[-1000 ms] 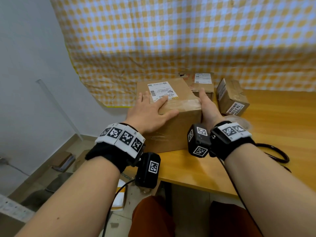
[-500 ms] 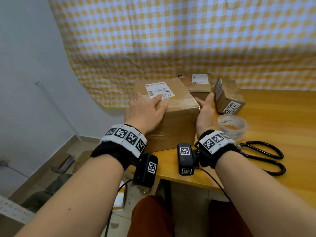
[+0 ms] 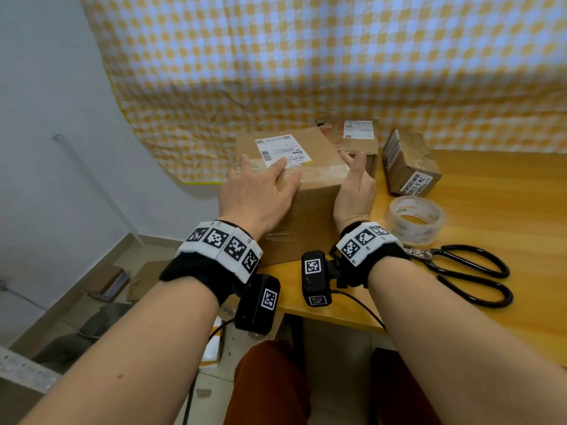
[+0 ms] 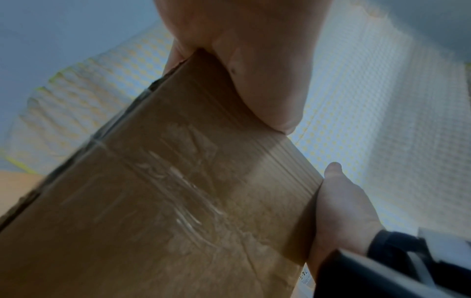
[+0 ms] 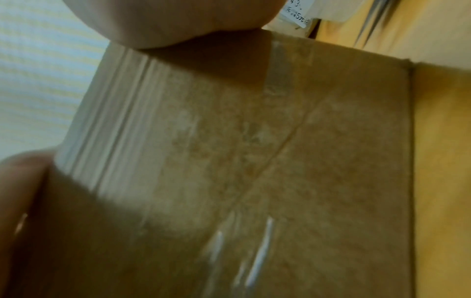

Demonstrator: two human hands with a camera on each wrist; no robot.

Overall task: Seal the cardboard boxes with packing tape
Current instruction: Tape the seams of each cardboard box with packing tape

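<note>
A large cardboard box (image 3: 310, 210) with a white shipping label stands at the table's left end, with clear tape across its top and front face (image 4: 178, 191). My left hand (image 3: 260, 191) lies over its near left top corner, fingers straight on the lid and thumb against the front. My right hand (image 3: 354, 188) presses flat against the box's right side, fingers pointing away from me. A roll of clear packing tape (image 3: 415, 220) lies on the table just right of that hand. The right wrist view shows the taped front of the box (image 5: 254, 161) close up.
Black scissors (image 3: 469, 273) lie right of my right wrist on the wooden table (image 3: 506, 204). Two smaller labelled boxes (image 3: 360, 139) (image 3: 409, 165) stand behind, against a yellow checked cloth. The table's left edge drops to a floor with clutter.
My right hand has slid back along the box's right side toward me, uncovering the tape roll and scissors. My left hand has stayed on the top corner.
</note>
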